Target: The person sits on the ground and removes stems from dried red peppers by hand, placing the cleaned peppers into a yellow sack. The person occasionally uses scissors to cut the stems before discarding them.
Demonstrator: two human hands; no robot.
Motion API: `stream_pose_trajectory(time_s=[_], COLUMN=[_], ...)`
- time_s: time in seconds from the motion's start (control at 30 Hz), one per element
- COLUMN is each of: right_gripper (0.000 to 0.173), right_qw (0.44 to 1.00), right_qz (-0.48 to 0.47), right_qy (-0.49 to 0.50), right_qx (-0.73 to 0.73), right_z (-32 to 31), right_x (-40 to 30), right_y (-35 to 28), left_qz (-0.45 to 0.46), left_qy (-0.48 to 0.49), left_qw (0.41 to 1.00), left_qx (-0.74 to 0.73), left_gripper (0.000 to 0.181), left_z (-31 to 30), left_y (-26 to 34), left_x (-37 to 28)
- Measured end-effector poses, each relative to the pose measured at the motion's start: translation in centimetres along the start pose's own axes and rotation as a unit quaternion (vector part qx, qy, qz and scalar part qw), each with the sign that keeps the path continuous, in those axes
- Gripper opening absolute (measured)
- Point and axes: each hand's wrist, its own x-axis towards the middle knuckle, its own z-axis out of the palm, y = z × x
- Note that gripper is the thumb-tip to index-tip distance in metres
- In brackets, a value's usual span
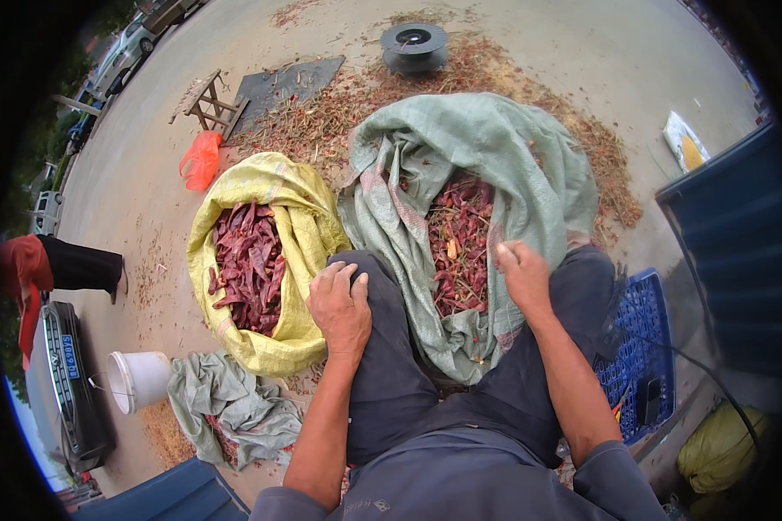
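My left hand point(342, 306) rests on my left knee, beside the rim of a yellow woven sack point(300, 228). That sack stands with its rim rolled down and holds dried red chili peppers point(251, 260). My right hand point(523, 272) is at the right inner rim of a larger green woven sack point(476, 130), which stands between my knees. Its thumb and fingertips are together at the sack's fabric; whether they pinch it I cannot tell. Inside the green sack lie dried chilies mixed with stems point(463, 241).
Stems and chili scraps point(495, 71) cover the ground beyond the sacks, near a grey spool point(414, 47) and small wooden stool point(212, 104). A white bucket point(140, 381) and crumpled sack point(228, 404) lie left, a blue plastic crate point(658, 325) right. Another person point(72, 260) stands far left near a parked car.
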Motion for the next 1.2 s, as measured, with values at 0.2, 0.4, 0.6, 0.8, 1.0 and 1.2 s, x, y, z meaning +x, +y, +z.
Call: stream_pose_trajectory(time_s=[0.2, 0.4, 0.6, 0.8, 1.0, 1.2], right_gripper=[0.024, 0.029, 0.026, 0.018, 0.021, 0.022], right_qw=[0.963, 0.872, 0.811, 0.795, 0.833, 0.824], right_qz=[-0.102, -0.090, -0.083, -0.122, -0.139, -0.130], right_qy=[-0.146, -0.299, -0.355, -0.303, -0.261, -0.299], right_qx=[-0.200, -0.377, -0.457, -0.511, -0.467, -0.463], right_z=[2.2, 3.8, 4.1, 3.6, 1.9, 3.1], right_x=[0.3, -2.5, -1.6, -2.2, -1.6, -3.9], right_y=[1.1, 1.4, 2.6, 3.0, 2.7, 0.4], left_qz=[-0.008, 0.017, 0.049, 0.099, 0.114, 0.118], left_qy=[0.007, 0.005, 0.019, -0.006, -0.014, 0.007], left_qw=[1.000, 1.000, 0.998, 0.994, 0.992, 0.991], left_qx=[0.022, 0.019, 0.039, 0.055, 0.045, 0.056], left_gripper=[0.018, 0.017, 0.022, 0.029, 0.031, 0.032], left_z=[-0.8, -1.5, -3.8, -6.6, -5.7, -5.2], left_y=[-0.2, -0.6, 1.7, 6.4, 7.0, 5.1], left_x=[1.1, 0.8, 1.0, -1.4, -2.2, -1.8])
